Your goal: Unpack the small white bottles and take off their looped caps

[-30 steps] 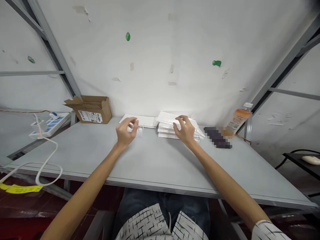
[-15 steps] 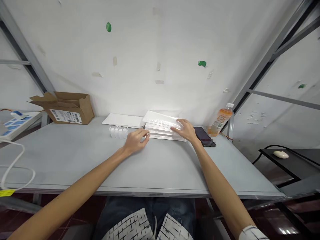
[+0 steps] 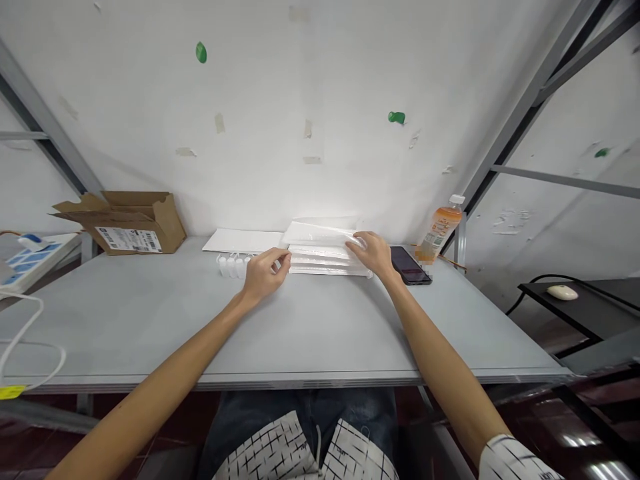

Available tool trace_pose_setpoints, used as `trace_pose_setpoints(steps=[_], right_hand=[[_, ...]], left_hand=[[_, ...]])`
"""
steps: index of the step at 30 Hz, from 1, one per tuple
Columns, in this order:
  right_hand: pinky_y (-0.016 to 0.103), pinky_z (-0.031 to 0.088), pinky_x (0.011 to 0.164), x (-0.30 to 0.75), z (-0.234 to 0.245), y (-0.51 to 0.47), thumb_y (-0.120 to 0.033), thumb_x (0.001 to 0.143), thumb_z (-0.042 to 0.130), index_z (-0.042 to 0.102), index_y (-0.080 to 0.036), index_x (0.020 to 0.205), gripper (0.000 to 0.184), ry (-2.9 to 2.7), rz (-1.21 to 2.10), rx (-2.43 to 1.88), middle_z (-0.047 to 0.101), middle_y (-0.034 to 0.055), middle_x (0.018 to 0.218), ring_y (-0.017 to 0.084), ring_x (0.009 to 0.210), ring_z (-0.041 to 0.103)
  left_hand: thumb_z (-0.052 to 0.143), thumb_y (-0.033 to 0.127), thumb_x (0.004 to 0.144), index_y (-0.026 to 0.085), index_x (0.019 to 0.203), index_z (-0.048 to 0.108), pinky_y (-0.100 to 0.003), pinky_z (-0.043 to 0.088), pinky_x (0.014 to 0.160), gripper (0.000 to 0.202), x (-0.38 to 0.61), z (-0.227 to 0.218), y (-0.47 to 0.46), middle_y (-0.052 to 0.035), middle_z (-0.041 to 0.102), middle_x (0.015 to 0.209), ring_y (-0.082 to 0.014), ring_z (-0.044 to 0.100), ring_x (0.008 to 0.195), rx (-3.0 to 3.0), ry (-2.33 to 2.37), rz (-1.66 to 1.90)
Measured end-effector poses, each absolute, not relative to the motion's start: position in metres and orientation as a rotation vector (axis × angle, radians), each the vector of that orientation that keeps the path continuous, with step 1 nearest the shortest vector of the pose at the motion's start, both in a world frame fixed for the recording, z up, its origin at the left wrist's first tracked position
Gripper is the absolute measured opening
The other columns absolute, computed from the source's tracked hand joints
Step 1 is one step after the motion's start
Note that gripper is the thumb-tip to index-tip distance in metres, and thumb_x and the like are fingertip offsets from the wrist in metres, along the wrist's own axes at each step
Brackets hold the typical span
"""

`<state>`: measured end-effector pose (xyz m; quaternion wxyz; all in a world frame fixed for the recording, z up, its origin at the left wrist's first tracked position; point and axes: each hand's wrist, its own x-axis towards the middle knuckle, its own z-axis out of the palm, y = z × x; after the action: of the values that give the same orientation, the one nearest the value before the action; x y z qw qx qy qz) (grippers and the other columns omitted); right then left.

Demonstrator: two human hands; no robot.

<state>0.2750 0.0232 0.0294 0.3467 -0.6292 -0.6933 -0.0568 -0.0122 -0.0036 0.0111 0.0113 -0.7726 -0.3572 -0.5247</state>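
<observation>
Stack of flat white packets is seen at the centre of a pale grey table, one stack only, with at least four layers counted (exact number cannot be told, the edges blur together). Its top layer is slightly raised at the front. Left hand is placed just beside the stack's left edge, fingers curled inward, and whether anything is gripped cannot be told. Right hand is laid over the stack's right end, fingers draped on the top layer; it is half open and a firm grip cannot be confirmed. The stack is thus located between both hands.

Four small white plastic bottles are lined up left of the left hand, three seen fully and one partly hidden by it. One flat white sheet is lying behind them, against the wall. One black smartphone is lying just right of the right hand, and one plastic bottle with an orange drink stands beyond it. One open brown cardboard box is placed at the table's far left, near one white-and-blue power strip. One white computer mouse is seen on a separate black shelf.
</observation>
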Motion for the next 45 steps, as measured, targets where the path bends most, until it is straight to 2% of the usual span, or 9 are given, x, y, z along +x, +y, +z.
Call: trace_pose_setpoints(steps=[9,17,21,26,30,35,39,42,45], right_hand=[[0.038,0.048,0.09,0.269,0.039,0.022,-0.033,0.084,0.063,0.071,-0.019,0.094,0.019,-1.641,-0.22,-1.24,0.072,0.0097,0.104,0.026,0.102,0.064],[0.033,0.051,0.076,0.258,0.058,0.007,-0.038,0.078,0.068,0.073,-0.019,0.093,0.025,-1.446,0.127,-1.139,0.073,0.0077,0.099,0.024,0.094,0.066],[0.033,0.051,0.078,0.256,0.064,0.001,-0.039,0.078,0.067,0.073,-0.018,0.093,0.027,-1.431,0.196,-1.125,0.074,0.007,0.097,0.023,0.091,0.067],[0.036,0.051,0.08,0.259,0.063,0.002,-0.04,0.073,0.072,0.074,-0.018,0.09,0.028,-1.419,0.204,-1.139,0.074,0.0075,0.095,0.025,0.093,0.067],[0.038,0.051,0.085,0.26,0.064,0.002,-0.04,0.069,0.075,0.074,-0.018,0.088,0.029,-1.418,0.335,-1.084,0.074,0.0068,0.094,0.026,0.094,0.067],[0.039,0.05,0.09,0.257,0.066,-0.001,-0.039,0.067,0.078,0.075,-0.02,0.09,0.03,-1.462,0.485,-0.981,0.074,0.0061,0.098,0.026,0.102,0.066],[0.041,0.047,0.098,0.259,0.065,0.001,-0.035,0.066,0.078,0.075,-0.021,0.089,0.027,-1.445,0.522,-0.915,0.074,0.0051,0.101,0.026,0.109,0.063],[0.042,0.045,0.101,0.261,0.064,0.003,-0.033,0.066,0.079,0.075,-0.02,0.087,0.025,-1.432,0.55,-0.897,0.074,0.0053,0.1,0.027,0.111,0.063],[0.043,0.044,0.102,0.259,0.066,0.001,-0.033,0.066,0.078,0.074,-0.021,0.086,0.024,-1.442,0.565,-0.887,0.074,0.0056,0.101,0.027,0.114,0.062]], left_hand=[[0.051,0.02,0.088,0.018,0.08,0.065,-0.02,0.046,0.055,0.017,-0.011,0.009,-0.004,-0.0002,0.069,0.072,-0.0093,0.058,0.058,-2.389,-1.071,-1.589],[0.049,0.025,0.091,0.017,0.088,0.066,-0.024,0.039,0.054,0.019,-0.013,0.021,-0.008,-0.0004,0.062,0.068,-0.0103,0.051,0.057,-2.052,-1.129,-1.675],[0.055,0.034,0.089,0.017,0.1,0.063,-0.023,0.043,0.056,0.021,-0.015,0.027,-0.007,-0.0001,0.061,0.073,-0.0115,0.055,0.065,-2.015,-1.192,-1.798],[0.06,0.043,0.086,0.019,0.091,0.06,-0.023,0.046,0.059,0.025,-0.017,0.029,-0.006,-0.0005,0.06,0.077,-0.0124,0.058,0.071,-1.937,-1.337,-2.009],[0.055,0.042,0.089,0.018,0.094,0.06,-0.03,0.052,0.072,0.025,-0.021,0.031,-0.006,-0.0057,0.063,0.089,-0.0177,0.06,0.086,-1.849,-1.233,-1.96],[0.048,0.043,0.092,0.018,0.118,0.058,-0.041,0.048,0.096,0.038,-0.019,0.029,-0.013,-0.0113,0.065,0.117,-0.0243,0.058,0.113,-2.309,-1.074,-1.597],[0.045,0.044,0.095,0.022,0.137,0.049,-0.041,0.045,0.103,0.048,-0.016,0.026,-0.016,-0.0094,0.057,0.136,-0.0248,0.053,0.125,-2.746,-1.095,-1.254],[0.042,0.044,0.096,0.024,0.145,0.04,-0.042,0.042,0.107,0.053,-0.017,0.024,-0.013,-0.0083,0.049,0.146,-0.0252,0.048,0.131,-2.887,-1.144,-1.141],[0.048,0.044,0.093,0.022,0.15,0.034,-0.044,0.042,0.108,0.062,-0.021,0.024,-0.01,-0.0098,0.043,0.151,-0.028,0.046,0.134,-2.929,-1.172,-1.076]])
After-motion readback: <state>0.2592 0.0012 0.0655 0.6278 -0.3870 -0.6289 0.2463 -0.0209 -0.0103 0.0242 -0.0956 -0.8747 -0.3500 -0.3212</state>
